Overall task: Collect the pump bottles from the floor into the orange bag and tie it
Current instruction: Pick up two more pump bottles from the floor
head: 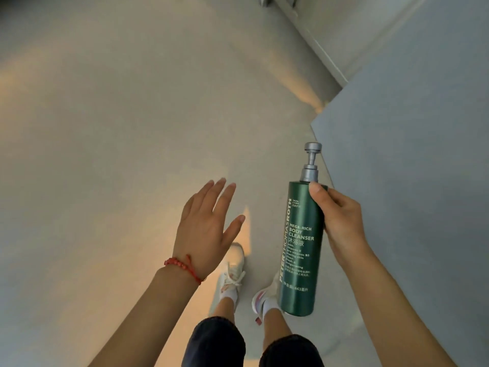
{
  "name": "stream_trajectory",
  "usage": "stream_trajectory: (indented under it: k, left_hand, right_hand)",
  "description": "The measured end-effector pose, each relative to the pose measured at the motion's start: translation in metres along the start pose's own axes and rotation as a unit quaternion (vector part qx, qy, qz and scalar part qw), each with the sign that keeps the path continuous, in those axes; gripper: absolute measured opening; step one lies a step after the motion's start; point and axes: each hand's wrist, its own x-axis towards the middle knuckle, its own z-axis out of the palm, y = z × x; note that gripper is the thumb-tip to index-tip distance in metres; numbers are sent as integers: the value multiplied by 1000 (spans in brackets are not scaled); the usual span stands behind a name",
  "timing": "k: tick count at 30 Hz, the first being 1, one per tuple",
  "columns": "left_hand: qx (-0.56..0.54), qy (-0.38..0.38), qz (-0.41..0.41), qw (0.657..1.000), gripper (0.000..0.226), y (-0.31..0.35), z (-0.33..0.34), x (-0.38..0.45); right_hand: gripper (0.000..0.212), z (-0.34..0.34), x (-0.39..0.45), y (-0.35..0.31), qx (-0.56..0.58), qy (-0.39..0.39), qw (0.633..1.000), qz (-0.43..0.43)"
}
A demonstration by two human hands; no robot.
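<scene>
The right hand (341,221) has its grip closed around a tall dark green pump bottle with a grey metal pump top (301,247), holding it upright in the air at about four o'clock in the view, with the thumb near the bottle's shoulder. The left hand (206,226), with a red bead bracelet (182,267) on the wrist, is wide open and holds nothing, at about seven o'clock. Below are the pale grey floor (119,115) and two white shoes (232,271).
</scene>
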Motion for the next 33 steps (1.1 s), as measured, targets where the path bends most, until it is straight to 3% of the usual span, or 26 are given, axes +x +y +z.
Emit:
stream_trajectory:
  k: [9, 18, 26, 33]
  left_hand:
    - [8, 110, -42, 993, 54, 22, -147, -69]
    - [-5, 215, -172, 961, 54, 41, -212, -147]
    - [-40, 300, -359, 883, 57, 70, -207, -236]
    - [-60, 331, -522, 784, 63, 99, -171, -353]
  right_hand:
    - [11, 41, -93, -136, -28, -48, 994, -90]
    - [16, 88, -158, -216, -55, -186, 969, -151]
    - [17, 126, -214, -224, -134, -354, 912, -157]
    - [14, 172, -298, -182, -240, -510, 813, -147]
